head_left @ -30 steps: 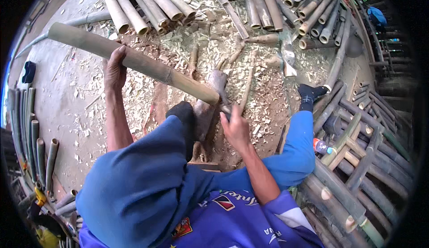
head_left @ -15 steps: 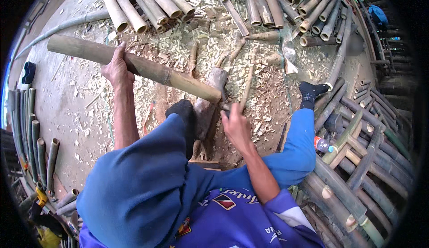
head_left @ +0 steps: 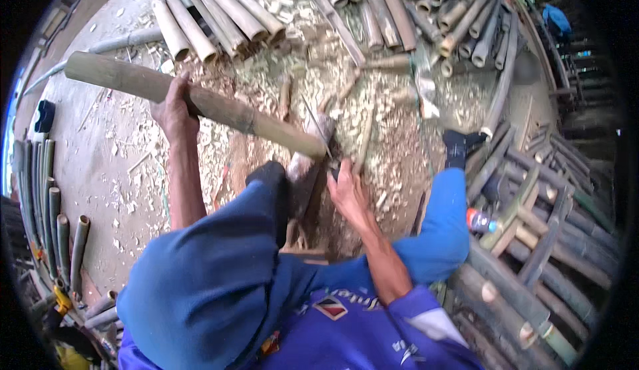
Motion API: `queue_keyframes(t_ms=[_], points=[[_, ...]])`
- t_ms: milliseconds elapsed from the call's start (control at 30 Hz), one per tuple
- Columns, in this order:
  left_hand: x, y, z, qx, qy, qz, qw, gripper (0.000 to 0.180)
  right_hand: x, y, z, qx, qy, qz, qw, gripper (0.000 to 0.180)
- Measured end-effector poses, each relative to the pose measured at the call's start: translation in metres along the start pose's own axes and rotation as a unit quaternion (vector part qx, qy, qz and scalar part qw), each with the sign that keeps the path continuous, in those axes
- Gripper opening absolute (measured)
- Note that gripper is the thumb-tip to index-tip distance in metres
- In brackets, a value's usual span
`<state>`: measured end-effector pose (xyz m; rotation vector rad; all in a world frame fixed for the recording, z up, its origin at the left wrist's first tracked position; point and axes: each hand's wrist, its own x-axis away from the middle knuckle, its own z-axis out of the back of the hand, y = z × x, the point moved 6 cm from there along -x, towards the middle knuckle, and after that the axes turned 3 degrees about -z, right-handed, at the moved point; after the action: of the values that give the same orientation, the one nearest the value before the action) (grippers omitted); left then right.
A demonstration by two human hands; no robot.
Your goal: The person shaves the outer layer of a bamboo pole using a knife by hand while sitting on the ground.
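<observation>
My left hand (head_left: 174,107) is wrapped round a thick bamboo pole (head_left: 223,109), a little left of its middle. The pole slants from far left down to the right, and its right end lies over a wooden block (head_left: 305,173). In my right hand (head_left: 348,190) is a long, thin-bladed knife (head_left: 317,125), gripped by its dark handle. Its blade points away from me and crosses close to the pole's right end. Whether the edge touches the bamboo I cannot tell. My dark-covered left foot (head_left: 271,173) is beside the block.
Pale wood chips (head_left: 393,143) litter the ground. Cut bamboo lengths (head_left: 233,20) lie across the far side, with more poles (head_left: 50,203) at the left. To my right are stacked bamboo (head_left: 509,290), a ladder-like wooden frame (head_left: 546,230) and a bottle (head_left: 479,220).
My right hand has shifted slightly, and the knife's blade now shows across the pole's right end. That end sits a little lower, still held by my left hand.
</observation>
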<state>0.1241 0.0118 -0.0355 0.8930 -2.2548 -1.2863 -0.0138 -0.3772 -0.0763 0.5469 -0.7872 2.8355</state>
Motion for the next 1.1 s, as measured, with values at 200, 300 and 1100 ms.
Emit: queue_keyframes(t_ms=[200, 300, 1100], points=[[0.011, 0.017, 0.009, -0.01, -0.005, -0.029, 1.0, 0.037, 0.043, -0.068, 0.061, -0.088, 0.115, 0.158, 0.977, 0.035], [0.006, 0.011, 0.007, -0.027, -0.011, -0.042, 0.999, 0.033, 0.039, -0.041, 0.035, -0.062, 0.132, 0.158, 0.976, 0.032], [0.006, 0.011, 0.028, 0.006, 0.056, -0.015, 0.998, 0.039, 0.04, -0.069, 0.077, -0.13, 0.162, 0.167, 0.964, 0.03]])
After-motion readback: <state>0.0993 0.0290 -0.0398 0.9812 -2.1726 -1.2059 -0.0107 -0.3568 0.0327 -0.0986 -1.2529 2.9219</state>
